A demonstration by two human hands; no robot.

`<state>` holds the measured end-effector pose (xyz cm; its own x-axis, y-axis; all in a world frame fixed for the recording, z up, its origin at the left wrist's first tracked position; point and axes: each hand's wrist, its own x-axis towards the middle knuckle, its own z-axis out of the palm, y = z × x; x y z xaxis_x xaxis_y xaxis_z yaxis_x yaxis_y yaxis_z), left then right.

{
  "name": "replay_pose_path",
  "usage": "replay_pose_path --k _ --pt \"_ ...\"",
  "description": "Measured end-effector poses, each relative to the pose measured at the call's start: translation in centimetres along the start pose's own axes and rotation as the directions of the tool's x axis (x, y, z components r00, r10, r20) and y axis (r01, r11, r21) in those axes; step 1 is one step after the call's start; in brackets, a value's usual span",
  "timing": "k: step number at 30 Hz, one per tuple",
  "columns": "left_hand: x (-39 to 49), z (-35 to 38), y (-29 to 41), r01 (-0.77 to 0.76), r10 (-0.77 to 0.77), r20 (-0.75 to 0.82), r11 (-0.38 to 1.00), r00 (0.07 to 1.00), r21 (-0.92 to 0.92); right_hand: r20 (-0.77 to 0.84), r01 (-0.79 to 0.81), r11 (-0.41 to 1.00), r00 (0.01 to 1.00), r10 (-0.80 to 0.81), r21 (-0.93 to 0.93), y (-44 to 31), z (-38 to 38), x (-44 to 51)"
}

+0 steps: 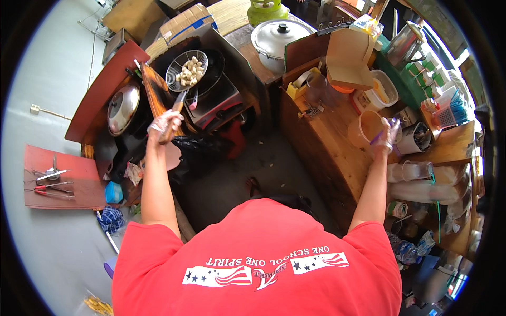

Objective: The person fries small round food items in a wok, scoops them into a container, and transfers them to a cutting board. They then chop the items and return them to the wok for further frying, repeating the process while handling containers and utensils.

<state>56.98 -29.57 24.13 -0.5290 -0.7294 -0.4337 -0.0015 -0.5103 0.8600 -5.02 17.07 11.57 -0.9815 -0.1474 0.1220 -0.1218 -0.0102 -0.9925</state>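
Note:
My left hand (166,123), in a clear plastic glove, grips the wooden handle of a wire-mesh strainer (170,70). Pale, chunky food pieces (191,72) lie in the strainer, which is over the near left part of a dark wok (215,73) on a gas stove (217,104). Out to the right, my right hand (385,136), also gloved, is at the rim of a translucent plastic tub (364,128) on the wooden counter (316,118). Something purple shows at its fingers; how they hold the tub is partly hidden.
A lidded metal pot (282,37) stands beyond the stove, near a green gas cylinder (267,12). An open cardboard box (348,59) and a white-rimmed food container (377,93) are on the right counter. A domed lid (123,110) lies at left. A black plastic bag (201,148) hangs below the stove.

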Motion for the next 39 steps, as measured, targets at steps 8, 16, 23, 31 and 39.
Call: replay_pose_path --k 8,16,23,31,39 --pt "2.0 -4.3 -2.0 0.02 -0.012 0.103 0.997 0.995 -0.076 0.256 -0.449 0.592 0.888 0.383 0.67 1.3 -8.4 -10.2" --pt "3.0 -5.0 -1.7 0.081 -0.087 -0.055 0.991 0.995 -0.104 -0.029 -0.3 0.329 0.698 0.716 0.895 10.1 -6.0 -12.2" --pt "2.0 -4.0 -1.7 0.04 -0.037 0.062 0.998 0.997 -0.046 -0.093 -0.61 0.461 0.536 0.839 0.645 11.1 -7.1 -12.9" --pt "1.5 -3.0 -1.3 0.025 -0.017 0.081 0.995 0.997 -0.097 -0.173 -0.673 0.738 0.723 0.669 0.044 8.1 -6.2 -15.2" --pt "1.1 -2.2 -1.5 -0.055 0.058 -0.006 0.969 0.998 0.242 -0.033 -0.455 0.873 0.884 0.467 0.175 6.9 -5.9 -10.6"
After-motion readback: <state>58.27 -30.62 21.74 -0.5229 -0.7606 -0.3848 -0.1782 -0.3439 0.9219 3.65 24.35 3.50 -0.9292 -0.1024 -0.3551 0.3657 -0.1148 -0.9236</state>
